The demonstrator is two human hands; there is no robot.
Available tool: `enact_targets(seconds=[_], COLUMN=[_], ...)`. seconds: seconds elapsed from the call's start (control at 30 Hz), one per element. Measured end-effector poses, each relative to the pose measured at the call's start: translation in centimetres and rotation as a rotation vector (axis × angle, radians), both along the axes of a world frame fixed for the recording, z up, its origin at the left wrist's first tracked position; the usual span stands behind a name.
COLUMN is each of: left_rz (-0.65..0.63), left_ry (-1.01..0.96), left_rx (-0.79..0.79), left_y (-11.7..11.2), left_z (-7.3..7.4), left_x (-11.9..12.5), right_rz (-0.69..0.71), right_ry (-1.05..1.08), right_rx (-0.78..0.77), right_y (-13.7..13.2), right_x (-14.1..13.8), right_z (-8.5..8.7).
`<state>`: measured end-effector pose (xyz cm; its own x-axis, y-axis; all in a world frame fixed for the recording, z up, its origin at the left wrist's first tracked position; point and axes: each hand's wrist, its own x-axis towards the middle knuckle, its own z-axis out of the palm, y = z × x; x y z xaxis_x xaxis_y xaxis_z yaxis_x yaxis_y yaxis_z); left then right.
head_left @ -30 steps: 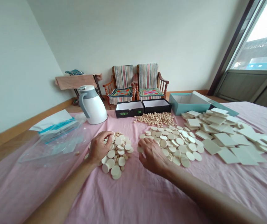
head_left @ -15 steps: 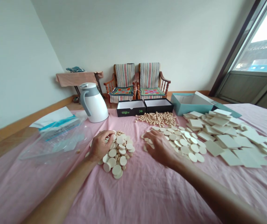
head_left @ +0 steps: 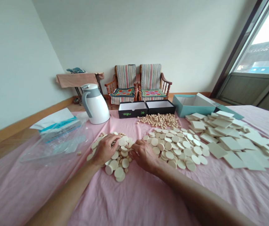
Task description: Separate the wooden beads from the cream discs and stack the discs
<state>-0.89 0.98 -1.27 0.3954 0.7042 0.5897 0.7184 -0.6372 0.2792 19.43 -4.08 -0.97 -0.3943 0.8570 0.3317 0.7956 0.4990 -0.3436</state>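
A mixed pile of pale wooden discs point(head_left: 118, 172) and small wooden beads point(head_left: 126, 170) lies on the pink cloth in front of me. Over its left part rests my left hand point(head_left: 106, 148), fingers curled down into the pieces; whatever they grip is hidden. My right hand point(head_left: 145, 155) touches the pile's right edge with its fingers bent together, and I cannot make out what is in them. Just right of that hand spreads a larger heap of round discs point(head_left: 180, 146). Behind this heap sits a heap of beads point(head_left: 159, 120).
Square wooden tiles point(head_left: 233, 143) are heaped at the right, before a light-blue box point(head_left: 183, 110). Two black boxes point(head_left: 133, 113) stand at the back, beside a white jug point(head_left: 98, 108). Clear plastic packaging point(head_left: 56, 141) lies at the left.
My right hand has moved left from the disc heap to the mixed pile's edge, uncovering discs behind it. My left hand has shifted slightly right and down over the pile.
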Motion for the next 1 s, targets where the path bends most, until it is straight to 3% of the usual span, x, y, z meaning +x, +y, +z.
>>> enact_targets(seconds=[0.2, 0.37, 0.47, 0.53, 0.63, 0.7, 0.77, 0.83, 0.9, 1.0], left_rz=[0.01, 0.035, 0.027, 0.02, 0.019, 0.019, 0.018, 0.017, 0.019, 0.015], left_ry=[-0.015, -0.031, -0.035, -0.032, -0.029, -0.029, -0.03, -0.028, -0.023, -0.019], left_rx=[-0.005, 0.004, 0.004, 0.0, -0.002, 0.003, 0.012, 0.021, 0.028, 0.034], left_y=[-0.1, -0.3, -0.2, -0.2, -0.1, -0.1, -0.1, -0.1, -0.1, -0.1], left_z=[0.1, 0.3, 0.3, 0.2, 0.0, 0.0, 0.1, 0.1, 0.0, -0.1], left_x=[0.1, 0.2, 0.2, 0.2, 0.1, 0.1, 0.1, 0.2, 0.2, 0.1], right_rz=[-0.274, -0.625, -0.744, -0.779, -0.675, -0.456, -0.148, 0.036, 0.126, 0.131], right_ry=[0.068, -0.111, -0.19, -0.21, -0.146, -0.042, 0.021, 0.013, -0.047, -0.115], right_rx=[0.101, 0.081, 0.016, 0.058, 0.186, 0.207, 0.143, 0.091, 0.045, 0.019], right_y=[0.6, 1.5, 1.6, 1.5, 1.3, 1.0, 0.5, -0.1, -0.6, -0.8], right_x=[4.8, 9.7, 11.3, 11.6, 10.3, 8.4, 6.1, 3.9, 2.2, 0.9], right_z=[2.5, 4.2, 4.6, 4.6, 4.2, 3.6, 2.6, 1.7, 0.9, 0.0])
